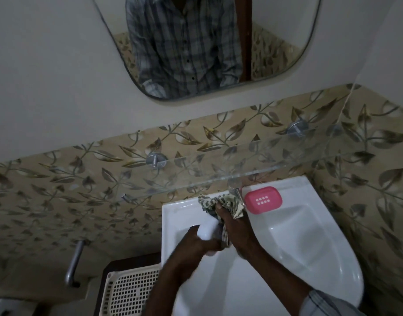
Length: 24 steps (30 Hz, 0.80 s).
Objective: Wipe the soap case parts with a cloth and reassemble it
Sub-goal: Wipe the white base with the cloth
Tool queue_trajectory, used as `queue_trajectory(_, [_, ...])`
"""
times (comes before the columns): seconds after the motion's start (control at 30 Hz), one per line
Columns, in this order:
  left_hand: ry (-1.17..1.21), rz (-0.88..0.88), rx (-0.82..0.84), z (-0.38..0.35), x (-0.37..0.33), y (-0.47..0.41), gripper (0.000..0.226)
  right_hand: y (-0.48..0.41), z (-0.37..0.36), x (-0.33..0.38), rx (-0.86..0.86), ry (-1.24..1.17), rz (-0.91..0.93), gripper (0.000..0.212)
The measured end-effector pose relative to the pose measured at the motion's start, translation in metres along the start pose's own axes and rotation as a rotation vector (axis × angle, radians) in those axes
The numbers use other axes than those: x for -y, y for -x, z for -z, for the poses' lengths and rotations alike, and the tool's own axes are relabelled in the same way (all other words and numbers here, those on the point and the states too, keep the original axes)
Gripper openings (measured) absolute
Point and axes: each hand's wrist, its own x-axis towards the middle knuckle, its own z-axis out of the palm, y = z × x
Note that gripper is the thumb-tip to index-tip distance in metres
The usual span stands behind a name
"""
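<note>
Over the sink [309,236]: left hand [196,245] grips a white soap case part [207,231], fingers clamped around its near end. Right hand [237,231] grasps the patterned cloth [227,202], pressed against the part at its 3 o'clock side. Pink tray [263,200] rests on the sink rim, 1 o'clock of the hands. Judgement: parts light, rigid, slick if wet; hold by edges.

Mirror [82,53], glass shelf [218,176], white sink [309,242]
</note>
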Motion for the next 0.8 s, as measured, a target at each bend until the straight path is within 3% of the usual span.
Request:
queue_trajectory(0.07, [0.117,0.087,0.134,0.014,-0.01,-0.002,0.036,0.006,0.004,-0.002,0.071,0.087,0.214,0.025])
queue_trajectory(0.17, [0.18,0.077,0.039,0.005,-0.006,-0.003,0.041,0.01,0.006,-0.01,0.197,0.061,0.337,0.041])
queue_trajectory(0.23, [0.164,0.041,-0.069,-0.008,0.008,-0.001,0.041,0.011,0.004,-0.007,0.187,-0.057,0.144,0.036])
queue_trajectory(0.3, [0.136,-0.006,-0.136,-0.013,0.02,0.002,0.047,0.008,0.004,-0.005,0.098,-0.169,-0.113,0.017])
queue_trajectory(0.37, [0.096,-0.02,-0.175,-0.01,0.027,0.001,0.055,0.002,0.008,-0.003,0.085,-0.268,-0.347,0.021])
queue_trajectory(0.43, [0.065,-0.028,-0.165,-0.008,0.026,0.0,0.053,-0.001,0.006,-0.003,0.087,-0.257,-0.35,0.023])
queue_trajectory(0.57, [0.075,-0.013,-0.196,-0.003,0.021,-0.007,0.033,0.001,-0.002,-0.002,0.225,-0.022,0.024,0.033])
queue_trajectory(0.67, [0.095,-0.054,-0.199,-0.007,0.026,-0.008,0.038,-0.007,0.002,0.0,0.111,-0.172,-0.201,0.027])
queue_trajectory(0.8, [0.183,-0.154,-0.344,-0.02,0.036,-0.013,0.049,-0.017,-0.011,0.01,0.105,-0.314,-0.459,0.027])
